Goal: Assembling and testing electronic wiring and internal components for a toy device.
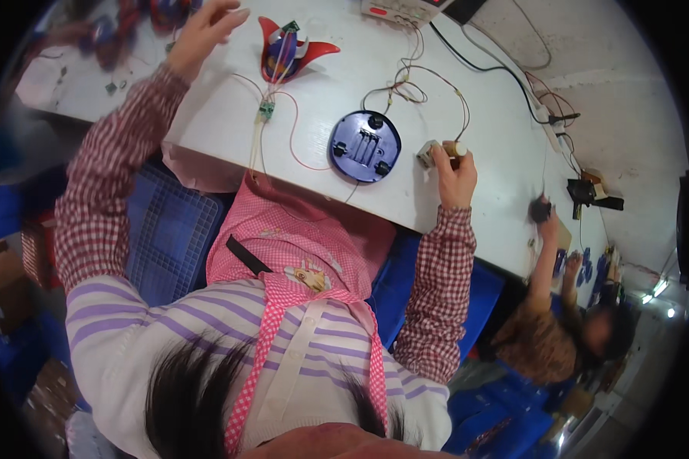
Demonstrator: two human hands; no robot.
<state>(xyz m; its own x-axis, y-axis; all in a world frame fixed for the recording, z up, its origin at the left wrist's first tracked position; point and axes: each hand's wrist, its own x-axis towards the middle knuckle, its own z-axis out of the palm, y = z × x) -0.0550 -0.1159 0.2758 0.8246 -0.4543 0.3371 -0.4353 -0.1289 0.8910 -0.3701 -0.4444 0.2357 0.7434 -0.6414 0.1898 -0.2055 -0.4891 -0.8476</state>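
My left hand [203, 38] is raised over the far left of the white table, fingers stretched out and apart, holding nothing. Beside it is a toy-like piece [283, 57] with a dark blue body and red wing-shaped sides. Thin wires run from it to a small green circuit board [266, 109] near the table's front edge. A round, dark blue plastic base [365, 147] with black fittings lies right of the board. Further right, my right hand [457, 180] is closed around a small pale block [427, 154] with a yellowish cylinder [455, 149] beside it. A wire reaches down to the cylinder.
A power supply box [402, 11] stands at the back, its leads [409, 90] looping over the table [314, 138]. More red and blue pieces [103, 34] are blurred at far left. A co-worker [547, 329] works at right. Blue crates [168, 237] stand below the table.
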